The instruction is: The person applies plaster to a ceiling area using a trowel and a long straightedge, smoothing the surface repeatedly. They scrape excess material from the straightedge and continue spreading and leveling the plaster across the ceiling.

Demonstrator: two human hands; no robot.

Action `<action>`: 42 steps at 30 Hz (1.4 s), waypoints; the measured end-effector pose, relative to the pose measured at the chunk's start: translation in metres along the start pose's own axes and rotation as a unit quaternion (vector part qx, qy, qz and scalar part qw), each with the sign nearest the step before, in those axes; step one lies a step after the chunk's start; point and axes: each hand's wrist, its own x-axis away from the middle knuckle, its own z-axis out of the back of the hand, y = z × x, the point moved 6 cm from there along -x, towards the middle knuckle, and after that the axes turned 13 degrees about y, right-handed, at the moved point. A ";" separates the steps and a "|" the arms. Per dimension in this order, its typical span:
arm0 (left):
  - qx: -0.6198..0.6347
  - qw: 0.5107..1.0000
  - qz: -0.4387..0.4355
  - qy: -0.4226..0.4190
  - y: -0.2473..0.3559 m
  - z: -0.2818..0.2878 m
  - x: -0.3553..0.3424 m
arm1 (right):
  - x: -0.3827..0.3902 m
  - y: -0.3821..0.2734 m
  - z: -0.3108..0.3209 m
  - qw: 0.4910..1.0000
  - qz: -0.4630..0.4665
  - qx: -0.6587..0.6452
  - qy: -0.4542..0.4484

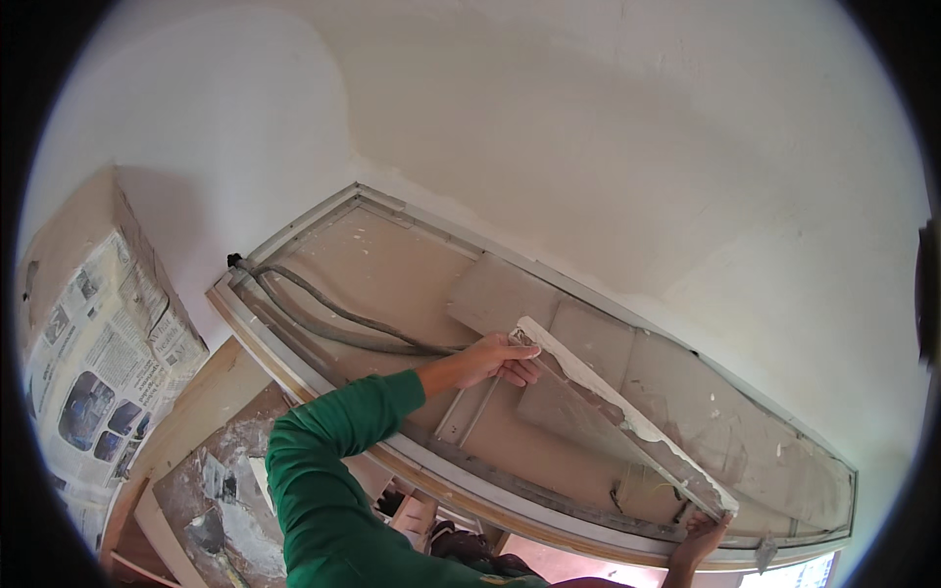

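Note:
A long, flat straightedge [613,412] slants across the middle of the view, with white plaster smeared along its upper edge. My left hand [487,360] grips its upper left end, thumb on top and fingers curled beneath. The lower right end is in my right hand [700,539], closed around it near the bottom of the view. Behind the tool lies a long framed recess [392,235] with dusty beige panels inside. Above it, the pale wall surface [549,127] carries a broad patch of darker, damp-looking plaster.
Dark hoses or cables [333,309] run inside the recess from its left corner. At the left stands a bulky object wrapped in newspaper [98,363]. Below it, a plaster-smeared board [221,500] lies beside wooden pieces. A dark object [926,294] sits at the right rim.

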 end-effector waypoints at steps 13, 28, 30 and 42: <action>-0.049 0.998 -0.026 0.011 0.005 0.005 0.007 | -0.005 0.001 0.014 0.999 0.019 -0.021 -0.018; -0.026 0.999 -0.029 0.035 0.004 0.005 -0.006 | 0.000 -0.001 0.005 0.996 0.049 -0.049 -0.064; -0.016 0.999 -0.037 0.019 0.004 0.007 -0.006 | 0.019 -0.017 -0.008 0.991 0.057 -0.034 -0.118; 0.039 0.992 0.004 0.124 -0.016 0.024 -0.014 | 0.019 -0.016 -0.010 0.997 0.056 -0.047 0.026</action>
